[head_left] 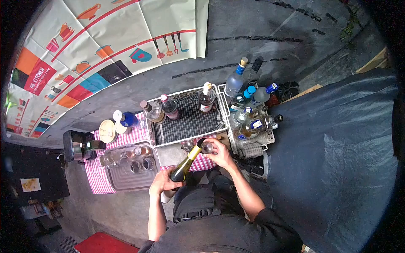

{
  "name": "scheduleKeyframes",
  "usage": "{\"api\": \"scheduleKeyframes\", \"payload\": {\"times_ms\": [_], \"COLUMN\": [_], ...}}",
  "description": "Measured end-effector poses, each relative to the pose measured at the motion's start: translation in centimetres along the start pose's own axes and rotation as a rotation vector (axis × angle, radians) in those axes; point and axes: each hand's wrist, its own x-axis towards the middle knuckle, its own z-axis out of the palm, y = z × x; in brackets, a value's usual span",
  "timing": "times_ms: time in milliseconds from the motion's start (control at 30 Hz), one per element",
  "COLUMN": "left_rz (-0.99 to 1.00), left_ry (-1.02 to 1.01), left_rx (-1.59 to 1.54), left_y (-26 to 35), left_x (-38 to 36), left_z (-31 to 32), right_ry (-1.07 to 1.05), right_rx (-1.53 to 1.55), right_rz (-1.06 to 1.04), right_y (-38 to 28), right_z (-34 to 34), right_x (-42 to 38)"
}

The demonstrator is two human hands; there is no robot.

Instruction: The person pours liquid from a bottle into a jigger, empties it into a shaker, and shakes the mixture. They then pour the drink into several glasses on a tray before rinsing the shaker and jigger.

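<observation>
My left hand is wrapped round the lower part of a dark green wine bottle with yellow foil on its neck. The bottle tilts up and to the right, its mouth close to a small clear glass. Fingers of my right hand are closed on that glass. Whether liquid runs between bottle and glass is too small to tell. Just left of the bottle's neck, another small glass item stands near the edge of the wire rack.
Three bottles stand on the rack, including a white-capped bottle. A second basket at right is crowded with bottles. At left, a clear tray holds several glasses, near a blue bottle and a black appliance. A dark sheet hangs at right.
</observation>
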Motion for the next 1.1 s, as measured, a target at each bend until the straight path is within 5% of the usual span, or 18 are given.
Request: {"api": "scheduleKeyframes", "payload": {"times_ms": [167,233,533,1100], "left_rz": [-0.006,-0.035,-0.101,-0.087], "left_ry": [0.013,0.035,-0.006,-0.091], "left_rx": [-0.058,-0.058,-0.044,-0.012], "left_y": [0.2,-0.3,-1.6,0.7], "left_x": [-0.2,-0.3,0.1,-0.1], "left_z": [0.1,0.5,1.2,0.1], "right_ry": [0.027,0.07,-0.005,0.009], "right_rx": [-0.013,-0.476,-0.817,-0.366], "right_rz": [0.04,-0.196,-0.152,-0.247], "right_y": [-0.1,-0.4,-0.7,-0.6], "right_z": [-0.6,-0.9,-0.3,-0.2], "right_x": [0.2,0.3,0.3,0.8]}}
